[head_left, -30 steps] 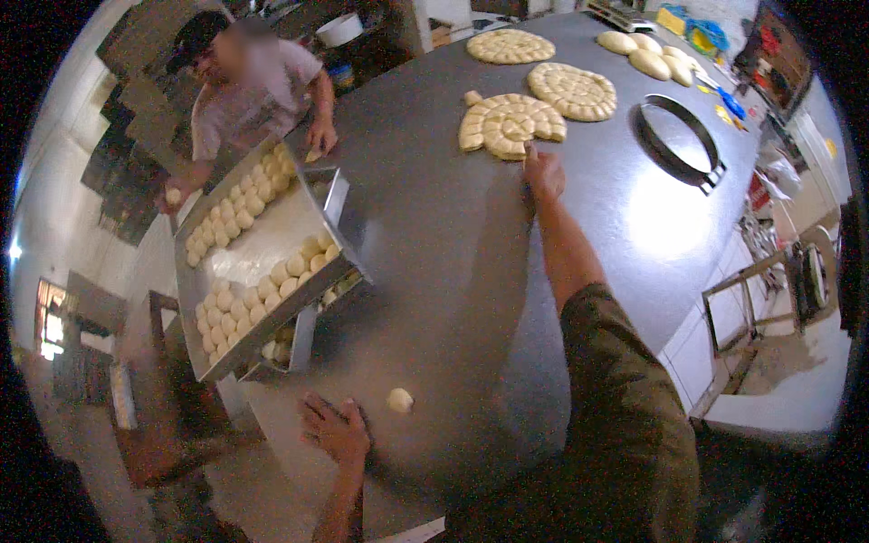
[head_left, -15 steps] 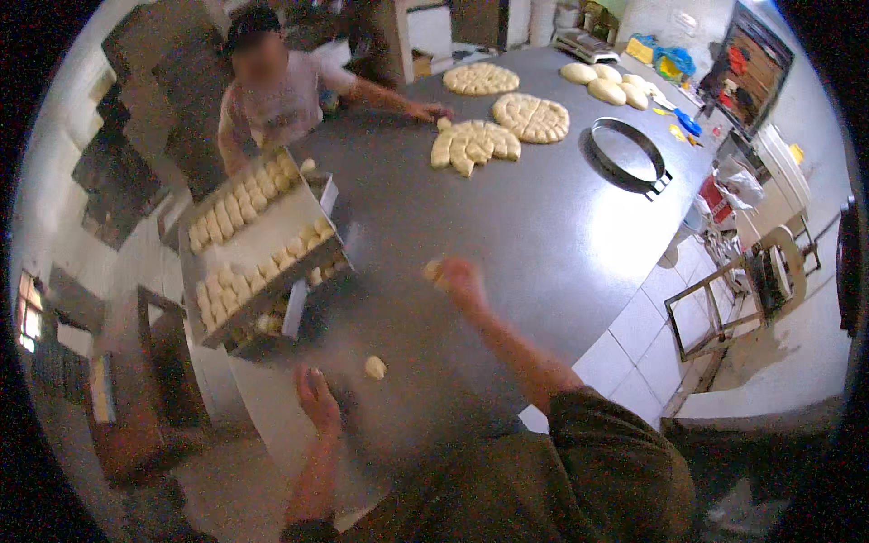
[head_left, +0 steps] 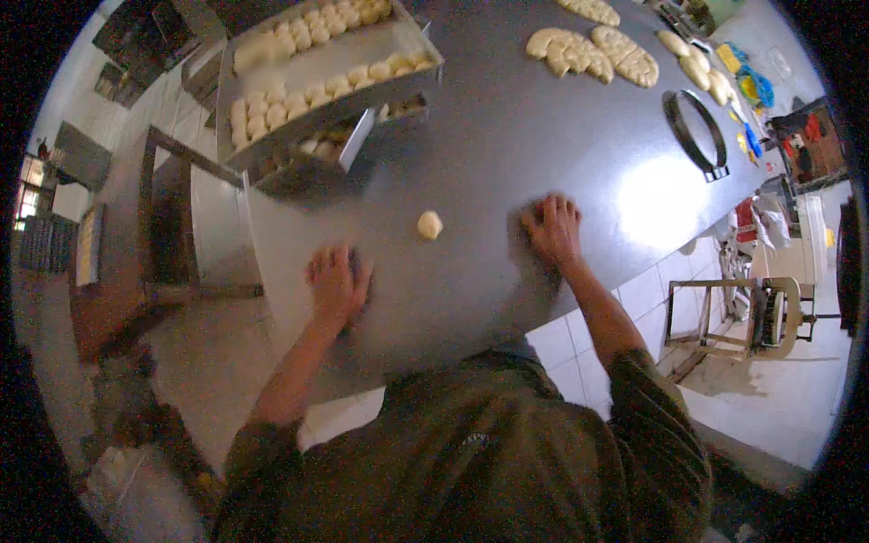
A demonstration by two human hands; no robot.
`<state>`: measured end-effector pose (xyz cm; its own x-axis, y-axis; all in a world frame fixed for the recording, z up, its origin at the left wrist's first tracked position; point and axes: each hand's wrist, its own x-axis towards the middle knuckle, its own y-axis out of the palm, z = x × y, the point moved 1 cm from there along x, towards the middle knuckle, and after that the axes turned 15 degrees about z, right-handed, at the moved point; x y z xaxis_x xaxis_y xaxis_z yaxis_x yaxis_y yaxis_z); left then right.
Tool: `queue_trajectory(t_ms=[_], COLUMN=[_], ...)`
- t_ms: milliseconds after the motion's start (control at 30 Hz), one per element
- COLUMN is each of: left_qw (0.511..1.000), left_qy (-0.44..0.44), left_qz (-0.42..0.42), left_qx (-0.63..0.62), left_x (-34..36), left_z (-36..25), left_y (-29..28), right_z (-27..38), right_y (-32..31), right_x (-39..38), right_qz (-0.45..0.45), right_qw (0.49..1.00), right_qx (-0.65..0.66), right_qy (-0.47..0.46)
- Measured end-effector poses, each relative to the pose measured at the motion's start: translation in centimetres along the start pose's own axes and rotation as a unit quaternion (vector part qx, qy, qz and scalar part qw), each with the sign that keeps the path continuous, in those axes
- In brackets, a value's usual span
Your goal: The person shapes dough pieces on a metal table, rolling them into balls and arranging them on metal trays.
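A small round dough ball [head_left: 430, 224] lies by itself on the metal table, between my two hands. To its left, my left hand [head_left: 335, 285] is palm down over the tabletop, slightly blurred, fingers apart and thumb held out. My right hand [head_left: 554, 231] rests on the table to the right of the ball. Its fingers curl downward in a cupped shape, and whatever is beneath the palm is hidden. Neither hand touches the visible ball.
At the upper left, a tray [head_left: 333, 109] of dough-ball rows sits above another tray. Scored dough rounds [head_left: 568, 52] and smooth dough pieces [head_left: 695, 65] lie at the far side. A black metal ring [head_left: 697, 136] with a handle stands near the right edge.
My view has shifted, bringing the table nearer. The right hand, which held a small dough piece farther out, is now palm down on the table. The co-worker is out of sight.
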<state>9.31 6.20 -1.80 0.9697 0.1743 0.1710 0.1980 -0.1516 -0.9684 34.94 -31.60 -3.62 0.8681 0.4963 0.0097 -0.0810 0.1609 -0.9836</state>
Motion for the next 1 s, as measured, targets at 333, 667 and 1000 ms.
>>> queue_trajectory(t_ms=[333, 667, 1000], left_qw=[0.990, 0.986, 0.943], left_qy=[-0.123, -0.132, 0.102], left_qz=[0.039, 0.104, -0.038], left_qx=[-0.048, 0.022, 0.315], left_x=[-0.2, -3.1, -7.4], left_z=[2.4, 4.8, 5.9], left_y=[0.1, 1.9, 1.7], right_z=[0.6, -2.2, -3.6], right_y=[-5.1, -1.7, 0.5], right_x=[-0.1, 4.5, 4.2], right_qz=[0.084, 0.028, 0.007], right_qw=[0.996, 0.999, 0.995], right_qx=[0.018, 0.019, 0.073], right_qy=[-0.017, -0.016, -0.069])
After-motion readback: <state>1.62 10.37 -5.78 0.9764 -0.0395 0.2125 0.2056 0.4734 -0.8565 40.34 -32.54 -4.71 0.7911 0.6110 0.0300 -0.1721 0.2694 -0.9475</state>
